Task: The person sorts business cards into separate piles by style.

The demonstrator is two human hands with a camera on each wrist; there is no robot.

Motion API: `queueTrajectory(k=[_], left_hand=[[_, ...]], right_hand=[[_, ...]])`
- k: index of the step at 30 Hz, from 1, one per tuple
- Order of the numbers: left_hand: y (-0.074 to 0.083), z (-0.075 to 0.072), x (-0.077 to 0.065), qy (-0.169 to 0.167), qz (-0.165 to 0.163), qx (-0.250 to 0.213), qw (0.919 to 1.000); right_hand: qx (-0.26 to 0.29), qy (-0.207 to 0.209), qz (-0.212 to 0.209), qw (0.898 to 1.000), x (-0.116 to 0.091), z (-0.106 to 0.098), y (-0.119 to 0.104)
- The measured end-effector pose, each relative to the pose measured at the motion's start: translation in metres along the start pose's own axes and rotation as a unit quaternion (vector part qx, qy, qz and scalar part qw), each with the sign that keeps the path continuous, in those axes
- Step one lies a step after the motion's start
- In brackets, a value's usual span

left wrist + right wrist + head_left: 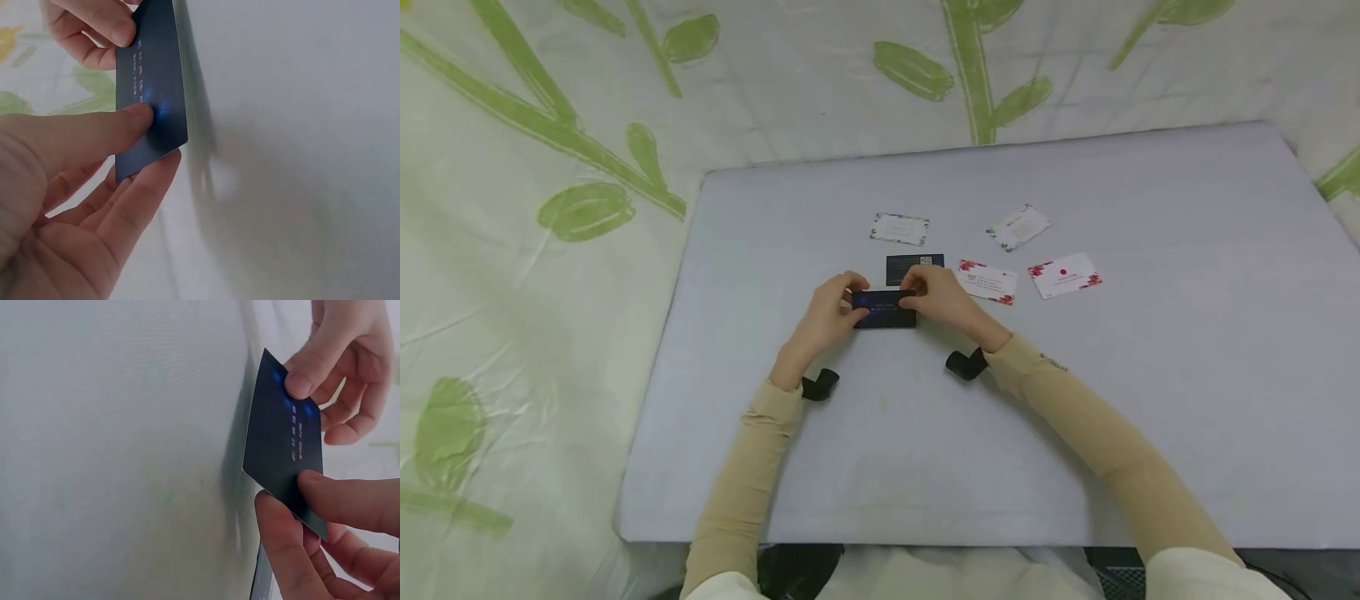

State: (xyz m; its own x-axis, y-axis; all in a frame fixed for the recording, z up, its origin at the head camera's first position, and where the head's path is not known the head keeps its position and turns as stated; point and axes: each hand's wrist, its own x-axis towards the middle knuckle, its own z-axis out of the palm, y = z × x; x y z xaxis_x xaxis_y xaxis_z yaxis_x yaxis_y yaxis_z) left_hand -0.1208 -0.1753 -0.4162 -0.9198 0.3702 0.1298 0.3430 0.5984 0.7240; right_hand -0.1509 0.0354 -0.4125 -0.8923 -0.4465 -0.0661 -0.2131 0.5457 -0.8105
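Observation:
Both hands hold one dark blue business card (883, 310) a little above the table, its printed face up. My left hand (832, 308) pinches its left end, thumb on the face and fingers beneath, as the left wrist view shows on the card (153, 75). At the other end my right hand (942, 296) pinches it the same way, seen close in the right wrist view (350, 531). Just behind lies a second dark card (904, 268) with a QR code, partly covered by the right hand. A white card with red flowers (988, 282) lies right beside the right hand.
Another red-flowered card (1065, 276) lies further right. Two white cards with leafy borders, one at the back left (899, 228) and one tilted at the back right (1018, 227), lie behind. All rest on a white-covered table (1150, 400). A black wrist device (966, 364) hangs below the right wrist.

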Motion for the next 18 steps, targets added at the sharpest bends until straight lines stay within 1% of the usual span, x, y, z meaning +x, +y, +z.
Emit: queueTrajectory(k=[4, 8, 13, 18], left_hand=[[-0.003, -0.003, -0.001, 0.01, 0.002, 0.017, 0.9998], [-0.006, -0.001, 0.002, 0.017, -0.003, 0.039, 0.9991], [-0.006, 0.0, 0.005, 0.009, -0.021, 0.077, 0.9968], [-0.002, 0.0, 0.006, -0.004, -0.037, 0.105, 0.9938]], right_hand=[[-0.016, 0.003, 0.002, 1.0, 0.009, 0.004, -0.004], [-0.031, 0.002, 0.007, 0.999, 0.013, 0.006, -0.005], [-0.065, -0.011, 0.005, 0.998, 0.016, 0.009, -0.007], [-0.109, -0.011, 0.007, 0.994, 0.017, 0.012, -0.009]])
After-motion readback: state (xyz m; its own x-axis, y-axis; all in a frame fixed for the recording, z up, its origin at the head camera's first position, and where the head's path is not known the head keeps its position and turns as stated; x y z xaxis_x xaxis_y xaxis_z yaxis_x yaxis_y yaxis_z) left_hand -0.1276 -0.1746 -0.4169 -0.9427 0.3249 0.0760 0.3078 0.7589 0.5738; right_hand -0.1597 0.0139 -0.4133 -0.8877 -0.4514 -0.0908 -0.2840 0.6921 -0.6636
